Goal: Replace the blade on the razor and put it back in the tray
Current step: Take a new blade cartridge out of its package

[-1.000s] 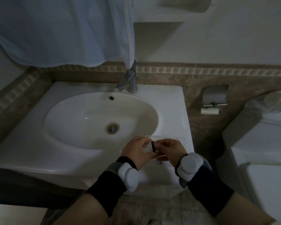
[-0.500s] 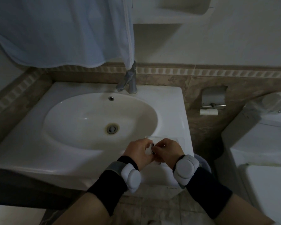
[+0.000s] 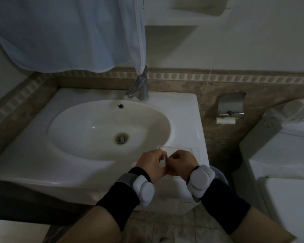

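Observation:
My left hand (image 3: 151,162) and my right hand (image 3: 182,163) meet over the front right corner of the sink top, fingertips pinched together around a small dark razor part (image 3: 166,160). Most of that part is hidden by my fingers, so I cannot tell razor from blade. Just behind my hands lies a clear shallow tray (image 3: 191,149) on the sink's right ledge; my hands cover its near half.
The white basin (image 3: 98,130) with drain and chrome tap (image 3: 140,88) lies to the left. A pale blue towel (image 3: 68,32) hangs above it. At right stand a toilet-paper holder (image 3: 231,109) and a white toilet (image 3: 284,155). A bin peeks below my right wrist.
Both hands have closed in on each other, and the dark part that stood upright between my fingers is now mostly covered. The hands stay over the same corner.

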A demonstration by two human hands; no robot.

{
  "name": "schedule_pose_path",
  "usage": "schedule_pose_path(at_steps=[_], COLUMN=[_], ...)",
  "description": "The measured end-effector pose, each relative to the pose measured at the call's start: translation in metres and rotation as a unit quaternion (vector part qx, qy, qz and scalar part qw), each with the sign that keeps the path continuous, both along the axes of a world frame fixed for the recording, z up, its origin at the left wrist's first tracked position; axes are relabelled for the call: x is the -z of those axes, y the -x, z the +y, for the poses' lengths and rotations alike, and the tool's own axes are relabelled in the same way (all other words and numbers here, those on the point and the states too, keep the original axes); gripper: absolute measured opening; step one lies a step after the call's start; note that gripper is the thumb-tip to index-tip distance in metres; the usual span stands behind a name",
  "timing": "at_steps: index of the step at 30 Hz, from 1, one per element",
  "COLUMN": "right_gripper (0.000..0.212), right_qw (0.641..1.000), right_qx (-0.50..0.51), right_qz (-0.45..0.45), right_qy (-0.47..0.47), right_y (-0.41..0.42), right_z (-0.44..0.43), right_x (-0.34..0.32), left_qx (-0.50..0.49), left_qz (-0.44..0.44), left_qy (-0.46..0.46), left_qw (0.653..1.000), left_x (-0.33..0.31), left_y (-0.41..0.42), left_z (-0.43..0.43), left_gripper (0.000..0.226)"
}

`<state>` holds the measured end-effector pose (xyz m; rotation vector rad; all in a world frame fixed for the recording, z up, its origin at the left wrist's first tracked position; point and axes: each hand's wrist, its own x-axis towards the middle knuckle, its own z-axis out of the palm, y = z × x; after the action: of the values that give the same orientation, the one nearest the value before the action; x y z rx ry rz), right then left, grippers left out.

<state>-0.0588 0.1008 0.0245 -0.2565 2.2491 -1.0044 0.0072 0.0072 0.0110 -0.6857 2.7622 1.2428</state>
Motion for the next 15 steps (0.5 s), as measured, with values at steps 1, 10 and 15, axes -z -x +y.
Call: schedule_pose_path(at_steps=[1, 10, 15], right_gripper=[0.027, 0.021, 0.023], right_qw=[1.000, 1.000, 0.998], right_qx=[0.002, -0.006, -0.024], right_qz=[-0.001, 0.015, 0.034], right_qy=[-0.001, -0.007, -0.038], right_y=[-0.0003, -0.0052, -0.0068], right_z=[-0.0001, 0.0010, -0.0004], right_x=[0.0005, 0.0003, 0.0003], left_qx=[0.000, -0.018, -0.018], left_qz=[0.000, 0.010, 0.020], left_qy=[-0.002, -0.022, -0.014], left_qw=[1.000, 1.000, 1.000], left_x=[-0.0002, 0.0039, 0.0067], left_y=[-0.0002, -0.0013, -0.0029], left_z=[0.0004, 0.0033, 0.0048], left_gripper=[0.042, 0.042, 0.043])
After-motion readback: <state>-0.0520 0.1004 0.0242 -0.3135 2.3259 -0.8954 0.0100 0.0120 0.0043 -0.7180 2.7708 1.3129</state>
